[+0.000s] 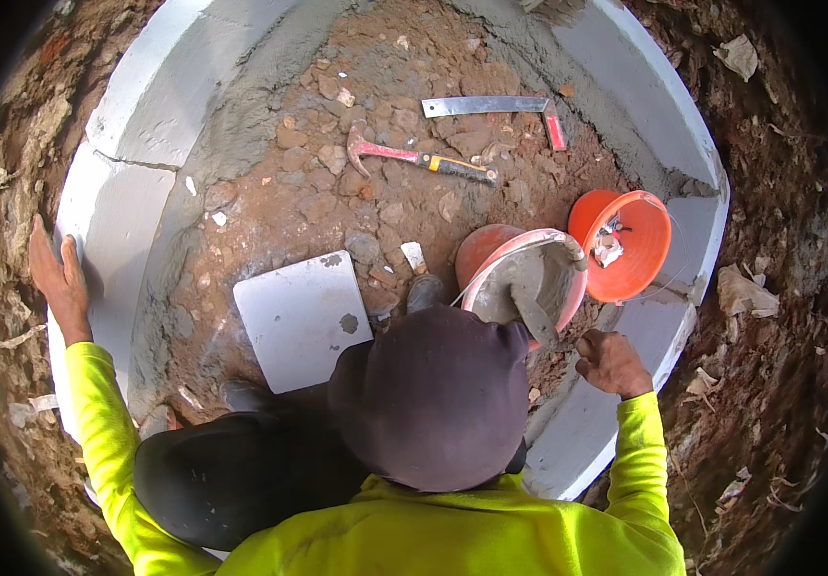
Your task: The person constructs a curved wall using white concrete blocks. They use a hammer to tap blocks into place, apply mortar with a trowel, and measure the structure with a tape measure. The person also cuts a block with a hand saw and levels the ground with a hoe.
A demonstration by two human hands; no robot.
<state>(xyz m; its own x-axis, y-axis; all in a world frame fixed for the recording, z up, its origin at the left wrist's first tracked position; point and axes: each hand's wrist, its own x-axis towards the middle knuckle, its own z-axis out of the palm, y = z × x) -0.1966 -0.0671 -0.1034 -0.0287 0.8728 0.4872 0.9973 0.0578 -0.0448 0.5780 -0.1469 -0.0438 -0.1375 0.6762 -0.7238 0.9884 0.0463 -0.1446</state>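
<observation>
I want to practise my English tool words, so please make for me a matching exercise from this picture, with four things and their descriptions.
1. Claw hammer
2. White board
3. Trowel
4. Left hand

A. Dips into the bucket of grey mortar
B. At the outer edge of the pale wall panel
C. Red, with yellow and black toward the handle's end
D. Flat, with a few dark grey patches

Right pairs: 1-C, 2-D, 3-A, 4-B
</observation>
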